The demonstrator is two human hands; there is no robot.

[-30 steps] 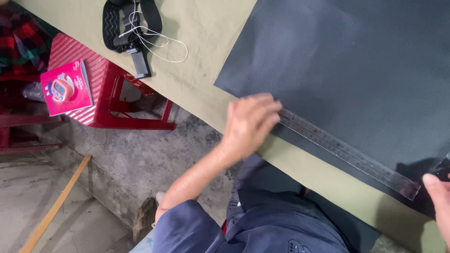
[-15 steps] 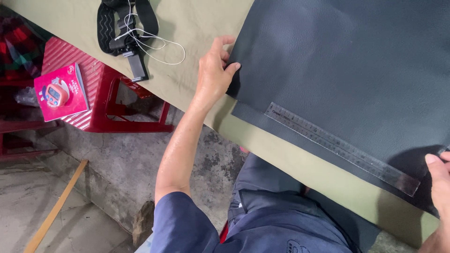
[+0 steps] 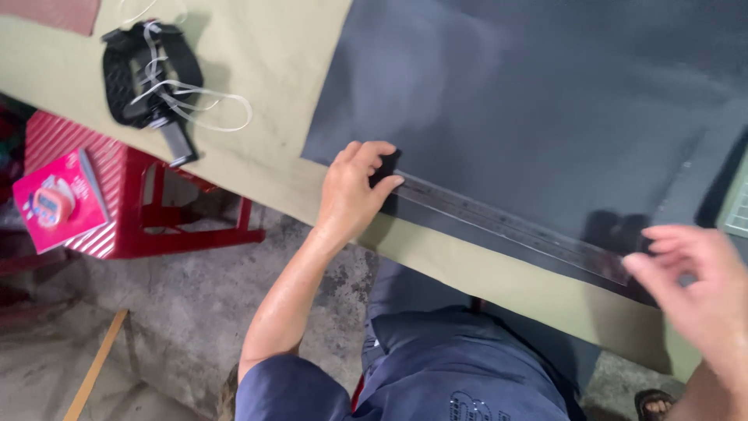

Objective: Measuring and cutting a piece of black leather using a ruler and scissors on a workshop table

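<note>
A large dark grey sheet (image 3: 545, 101) lies on an olive-covered table (image 3: 265, 62). Along the sheet's near edge lies a long metal ruler (image 3: 514, 230). My left hand (image 3: 351, 191) is at the ruler's left end, with thumb and fingers pinched on that end and on the sheet's edge. Blurred, my right hand (image 3: 693, 281) is at the ruler's right end with its fingers apart; I cannot tell whether it touches the ruler.
A black strapped device with a white cord (image 3: 148, 78) lies at the table's far left. Beside the table, a red plastic stool (image 3: 140, 210) carries a pink packet (image 3: 58, 203). A green cutting mat (image 3: 736, 203) shows at the right edge. A wooden stick (image 3: 93, 366) lies on the concrete floor.
My left hand went from the ruler up to the sheet's left corner and is now back at the ruler's left end. The ruler now lies nearer the sheet's near edge. My right hand has spread and blurred.
</note>
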